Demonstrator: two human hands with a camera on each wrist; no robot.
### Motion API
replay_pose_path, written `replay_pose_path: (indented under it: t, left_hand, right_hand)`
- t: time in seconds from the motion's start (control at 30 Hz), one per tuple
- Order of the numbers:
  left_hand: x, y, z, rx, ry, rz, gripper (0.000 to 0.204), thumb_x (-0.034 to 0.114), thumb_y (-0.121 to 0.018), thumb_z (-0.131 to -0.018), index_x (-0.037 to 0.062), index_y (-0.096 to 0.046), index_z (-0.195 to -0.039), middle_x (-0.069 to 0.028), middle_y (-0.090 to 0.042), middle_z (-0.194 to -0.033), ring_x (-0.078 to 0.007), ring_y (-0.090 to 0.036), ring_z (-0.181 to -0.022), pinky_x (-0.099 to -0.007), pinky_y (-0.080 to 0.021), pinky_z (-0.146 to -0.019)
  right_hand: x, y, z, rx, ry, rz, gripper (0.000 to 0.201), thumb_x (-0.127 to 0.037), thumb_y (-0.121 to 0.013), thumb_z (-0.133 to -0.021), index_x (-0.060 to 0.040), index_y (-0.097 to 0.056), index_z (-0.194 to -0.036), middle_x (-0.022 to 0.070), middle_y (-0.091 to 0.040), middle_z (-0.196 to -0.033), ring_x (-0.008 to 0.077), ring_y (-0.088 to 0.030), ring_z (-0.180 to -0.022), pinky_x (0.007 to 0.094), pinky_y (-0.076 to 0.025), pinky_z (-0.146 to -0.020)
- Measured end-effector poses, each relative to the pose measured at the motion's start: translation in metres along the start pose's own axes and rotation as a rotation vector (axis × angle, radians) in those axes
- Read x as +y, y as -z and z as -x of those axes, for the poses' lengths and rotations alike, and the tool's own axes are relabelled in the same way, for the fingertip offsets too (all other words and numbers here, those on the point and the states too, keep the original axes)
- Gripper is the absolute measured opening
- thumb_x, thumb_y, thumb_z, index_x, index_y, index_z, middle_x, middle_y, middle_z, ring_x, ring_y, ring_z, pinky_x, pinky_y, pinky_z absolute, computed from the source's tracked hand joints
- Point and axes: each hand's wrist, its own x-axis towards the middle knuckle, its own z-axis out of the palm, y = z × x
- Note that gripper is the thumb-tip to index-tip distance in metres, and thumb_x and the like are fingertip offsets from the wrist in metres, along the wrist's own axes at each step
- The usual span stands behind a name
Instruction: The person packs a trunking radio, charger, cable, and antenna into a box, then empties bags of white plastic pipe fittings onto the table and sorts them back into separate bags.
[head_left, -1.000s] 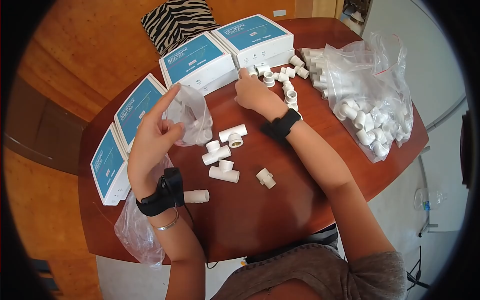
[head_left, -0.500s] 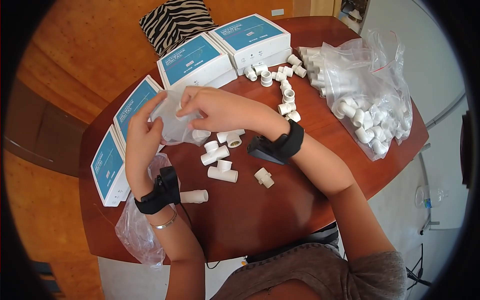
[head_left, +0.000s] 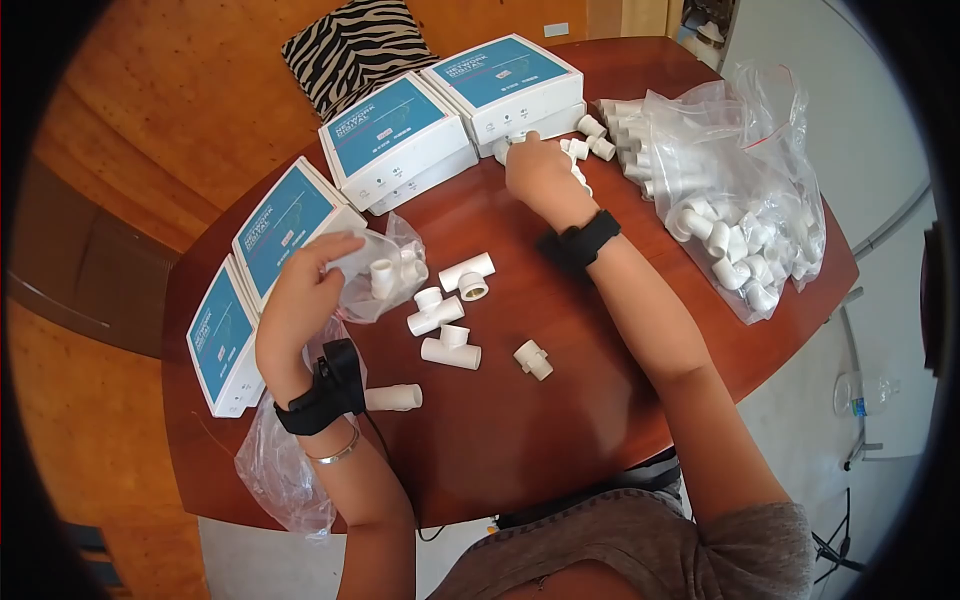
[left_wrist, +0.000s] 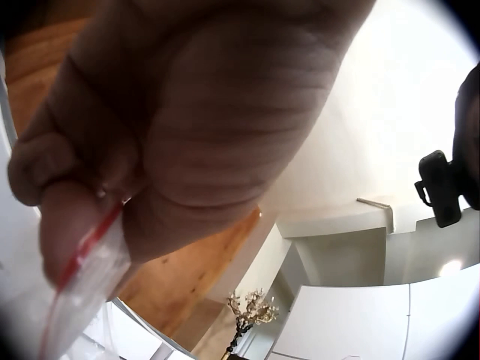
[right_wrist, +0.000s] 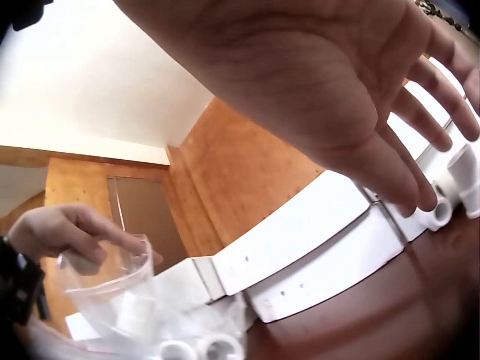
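Observation:
The left hand grips the rim of a clear plastic bag with white pipe fittings inside; in the left wrist view the bag's red-striped edge is pinched between the fingers. At the back of the table, the right hand is over the white fittings by the boxes. In the right wrist view the fingers of the right hand are extended, thumb and fingertip beside a small white fitting. Tee fittings lie between the hands, with another fitting nearer the body.
Blue-and-white boxes line the back and left of the table. A large clear bag of pipes and elbows lies at the right. A white pipe piece and an empty-looking bag are by the left wrist.
The right hand went from the back fittings to the small bag and returned to the back. The left hand and the bag's mouth are lower, and fittings inside the bag now show more plainly.

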Motion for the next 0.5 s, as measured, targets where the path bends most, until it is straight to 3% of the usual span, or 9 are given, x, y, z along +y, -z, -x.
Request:
replay_pose_path:
  t: [0.13, 0.17, 0.23, 0.27, 0.33, 0.37, 0.43, 0.47, 0.5]
  left_hand:
    - [-0.010, -0.009, -0.004, -0.098, -0.054, -0.186, 0.042, -0.003, -0.043, -0.078, -0.0014, -0.061, -0.116, -0.0160, -0.053, -0.132, -0.0266, -0.062, -0.101, -0.0302, -0.052, -0.078]
    - [-0.009, -0.011, -0.005, -0.100, -0.055, -0.187, 0.042, -0.003, -0.043, -0.078, -0.0014, -0.061, -0.116, -0.0160, -0.053, -0.132, -0.0266, -0.062, -0.101, -0.0302, -0.052, -0.078]
    - [0.006, -0.017, -0.006, -0.132, 0.193, -0.114, 0.044, -0.004, -0.044, -0.077, -0.0009, -0.061, -0.117, -0.0148, -0.053, -0.132, -0.0278, -0.059, -0.106, -0.0323, -0.048, -0.087]
    - [0.002, -0.017, -0.008, -0.132, 0.192, -0.114, 0.044, -0.004, -0.044, -0.077, -0.0009, -0.061, -0.117, -0.0148, -0.053, -0.132, -0.0278, -0.059, -0.106, -0.0323, -0.048, -0.087]
    - [-0.005, -0.018, -0.015, -0.166, -0.027, -0.130, 0.046, -0.005, -0.044, -0.076, -0.0003, -0.060, -0.119, -0.0127, -0.053, -0.131, -0.0263, -0.059, -0.105, -0.0300, -0.047, -0.086]
    - [-0.008, -0.018, -0.016, -0.166, -0.029, -0.131, 0.046, -0.005, -0.044, -0.076, -0.0003, -0.060, -0.119, -0.0127, -0.053, -0.131, -0.0263, -0.059, -0.105, -0.0300, -0.047, -0.086]
    - [0.000, -0.020, -0.017, 0.110, -0.211, 0.030, 0.048, -0.007, -0.043, -0.075, 0.0000, -0.059, -0.120, -0.0108, -0.057, -0.125, -0.0205, -0.062, -0.094, -0.0255, -0.048, -0.074]
    - [0.007, -0.020, -0.016, 0.107, -0.211, 0.030, 0.048, -0.007, -0.043, -0.075, 0.0000, -0.059, -0.120, -0.0108, -0.057, -0.125, -0.0205, -0.062, -0.094, -0.0255, -0.048, -0.074]
    - [0.016, -0.019, -0.015, 0.204, -0.208, 0.070, 0.050, -0.008, -0.043, -0.074, 0.0002, -0.058, -0.121, -0.0100, -0.058, -0.123, -0.0166, -0.061, -0.089, -0.0230, -0.047, -0.069]
  right_hand:
    - [0.006, -0.009, -0.005, 0.096, 0.129, 0.049, 0.026, -0.018, -0.054, -0.084, -0.0021, -0.068, -0.099, 0.0167, -0.061, -0.108, 0.0321, -0.053, -0.110, 0.0378, -0.049, -0.083]
    - [0.006, -0.011, -0.006, 0.109, 0.183, 0.092, 0.025, -0.017, -0.053, -0.084, -0.0009, -0.069, -0.097, 0.0169, -0.063, -0.106, 0.0322, -0.054, -0.108, 0.0370, -0.048, -0.084]
    - [0.010, -0.024, -0.012, 0.102, 0.183, 0.058, 0.025, -0.016, -0.053, -0.084, -0.0008, -0.069, -0.095, 0.0171, -0.064, -0.102, 0.0329, -0.056, -0.104, 0.0386, -0.049, -0.082]
    - [0.012, -0.030, -0.015, 0.096, 0.186, 0.024, 0.024, -0.015, -0.052, -0.084, -0.0006, -0.069, -0.093, 0.0173, -0.065, -0.098, 0.0337, -0.058, -0.101, 0.0401, -0.050, -0.079]
    - [0.013, -0.030, -0.019, 0.120, 0.224, -0.001, 0.023, -0.014, -0.053, -0.081, 0.0004, -0.069, -0.091, 0.0183, -0.066, -0.093, 0.0349, -0.059, -0.097, 0.0417, -0.050, -0.077]
    - [0.013, -0.030, -0.021, 0.142, 0.263, -0.027, 0.021, -0.012, -0.055, -0.079, 0.0014, -0.068, -0.088, 0.0193, -0.066, -0.088, 0.0361, -0.060, -0.094, 0.0433, -0.051, -0.075]
    - [0.002, 0.000, 0.006, 0.231, 0.367, -0.152, 0.018, -0.009, -0.056, -0.076, 0.0031, -0.067, -0.083, 0.0205, -0.065, -0.082, 0.0364, -0.060, -0.093, 0.0441, -0.051, -0.073]
    - [-0.007, 0.021, 0.022, 0.316, 0.471, -0.278, 0.016, -0.007, -0.056, -0.073, 0.0047, -0.066, -0.077, 0.0218, -0.064, -0.077, 0.0368, -0.060, -0.092, 0.0448, -0.052, -0.072]
    - [-0.019, 0.038, 0.029, 0.327, 0.528, -0.375, 0.017, -0.011, -0.061, -0.075, 0.0040, -0.067, -0.078, 0.0231, -0.064, -0.083, 0.0358, -0.060, -0.094, 0.0418, -0.051, -0.077]
